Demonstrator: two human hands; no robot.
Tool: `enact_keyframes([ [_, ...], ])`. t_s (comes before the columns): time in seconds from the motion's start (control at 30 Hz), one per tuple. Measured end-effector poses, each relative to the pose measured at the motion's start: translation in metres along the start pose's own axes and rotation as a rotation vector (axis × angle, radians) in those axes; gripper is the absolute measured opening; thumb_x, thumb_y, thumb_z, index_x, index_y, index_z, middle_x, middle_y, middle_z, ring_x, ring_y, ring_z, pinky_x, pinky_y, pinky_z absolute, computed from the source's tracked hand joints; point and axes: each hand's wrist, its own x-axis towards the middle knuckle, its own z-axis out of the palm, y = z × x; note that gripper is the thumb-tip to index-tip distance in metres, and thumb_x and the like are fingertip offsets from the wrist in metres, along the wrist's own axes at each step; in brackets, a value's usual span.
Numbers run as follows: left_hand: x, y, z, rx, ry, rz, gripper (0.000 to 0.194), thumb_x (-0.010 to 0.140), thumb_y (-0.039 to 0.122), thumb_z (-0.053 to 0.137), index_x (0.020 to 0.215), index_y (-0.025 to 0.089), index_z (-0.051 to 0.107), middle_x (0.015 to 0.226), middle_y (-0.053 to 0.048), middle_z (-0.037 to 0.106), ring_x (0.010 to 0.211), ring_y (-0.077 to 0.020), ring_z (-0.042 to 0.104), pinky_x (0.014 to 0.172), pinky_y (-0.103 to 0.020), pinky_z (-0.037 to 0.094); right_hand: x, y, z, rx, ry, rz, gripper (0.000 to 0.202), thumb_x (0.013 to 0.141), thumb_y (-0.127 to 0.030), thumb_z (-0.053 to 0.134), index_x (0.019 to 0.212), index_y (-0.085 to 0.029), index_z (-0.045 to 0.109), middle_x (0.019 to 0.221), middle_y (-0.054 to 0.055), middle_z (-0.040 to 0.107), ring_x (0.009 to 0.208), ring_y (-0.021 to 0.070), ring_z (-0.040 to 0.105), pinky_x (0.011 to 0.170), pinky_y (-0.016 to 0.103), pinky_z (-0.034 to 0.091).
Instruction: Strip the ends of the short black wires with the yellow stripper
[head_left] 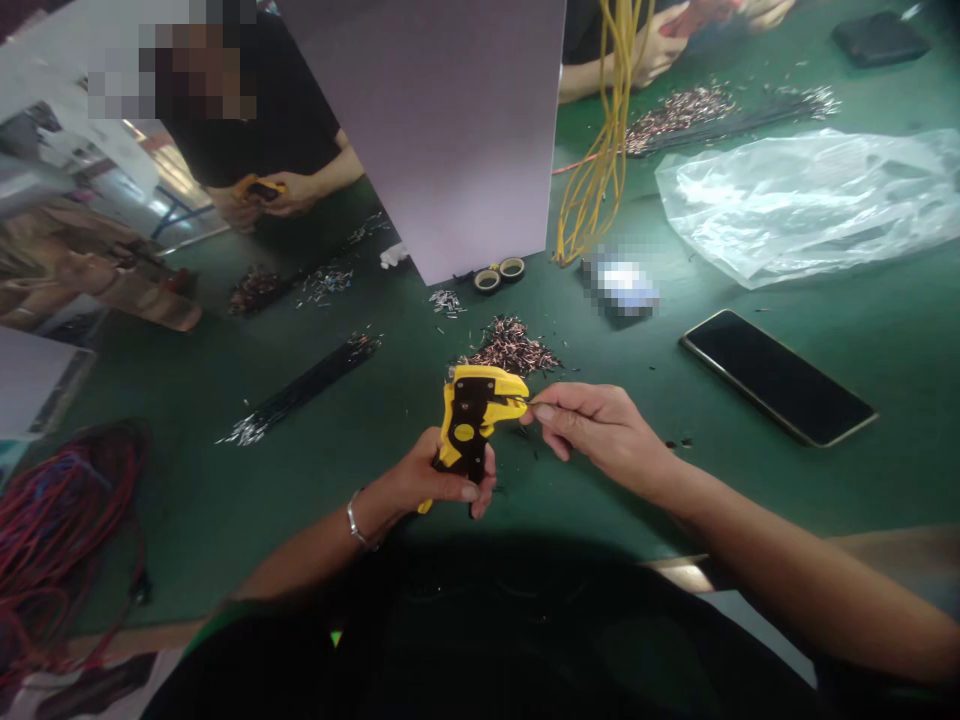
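Observation:
My left hand [450, 478] is wrapped round the handles of a yellow and black wire stripper [465, 432], held above the green table. Its jaws point right, towards my right hand [589, 415]. Between thumb and forefinger, my right hand pinches a thin dark wire [531, 403], whose end is at the mouth of the jaws. Whether the jaws grip it cannot be made out. Just behind the tool lies a heap of short pieces with coppery ends [514, 345]. To the left rests a bundle of black wires [304, 392] with bare ends.
A phone [780, 375] and a clear plastic bag [817, 200] lie to the right. Tape rolls [487, 281] sit by an upright pale panel [465, 130]. Yellow wires [611, 130] hang beside it. Red cables [60, 530] are coiled at left. Co-workers' hands [289, 192] are across the table.

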Motion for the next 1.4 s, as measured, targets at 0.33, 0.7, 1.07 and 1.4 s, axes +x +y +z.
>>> enact_keyframes([
  [0.33, 0.001, 0.001, 0.003, 0.025, 0.018, -0.004, 0.031, 0.07, 0.024, 0.087, 0.09, 0.012, 0.067, 0.069, -0.003, 0.068, 0.057, -0.0152, 0.067, 0.058, -0.03, 0.056, 0.0, 0.0, 0.0, -0.003, -0.023, -0.002, 0.025, 0.092, -0.035, 0.056, 0.082, -0.015, 0.069, 0.05, -0.005, 0.051, 0.049, 0.0098, 0.044, 0.053, 0.027, 0.036],
  [0.7, -0.002, -0.001, 0.006, 0.113, 0.127, -0.027, 0.031, 0.07, 0.027, 0.087, 0.073, 0.011, 0.062, 0.051, 0.0, 0.063, 0.042, -0.0112, 0.059, 0.046, -0.022, 0.05, 0.001, -0.003, -0.001, 0.032, -0.028, 0.007, 0.025, 0.091, -0.035, 0.059, 0.081, -0.015, 0.07, 0.049, -0.004, 0.052, 0.049, 0.0099, 0.044, 0.052, 0.027, 0.035],
  [1.07, -0.003, -0.004, 0.005, 0.063, 0.176, 0.049, 0.032, 0.07, 0.03, 0.087, 0.073, 0.012, 0.061, 0.046, 0.003, 0.058, 0.037, -0.0093, 0.052, 0.041, -0.022, 0.045, 0.002, 0.002, -0.004, 0.16, 0.054, 0.02, 0.025, 0.085, -0.04, 0.071, 0.084, -0.015, 0.075, 0.055, -0.001, 0.063, 0.044, 0.0073, 0.041, 0.042, 0.024, 0.029],
  [1.4, 0.001, 0.005, 0.007, 0.01, -0.047, 0.051, 0.04, 0.071, 0.024, 0.085, 0.103, 0.01, 0.067, 0.083, -0.009, 0.071, 0.076, -0.0218, 0.07, 0.075, -0.039, 0.056, 0.005, 0.002, -0.007, 0.119, 0.064, -0.018, 0.022, 0.085, -0.035, 0.069, 0.081, -0.015, 0.077, 0.05, -0.003, 0.058, 0.047, 0.0082, 0.044, 0.046, 0.025, 0.031],
])
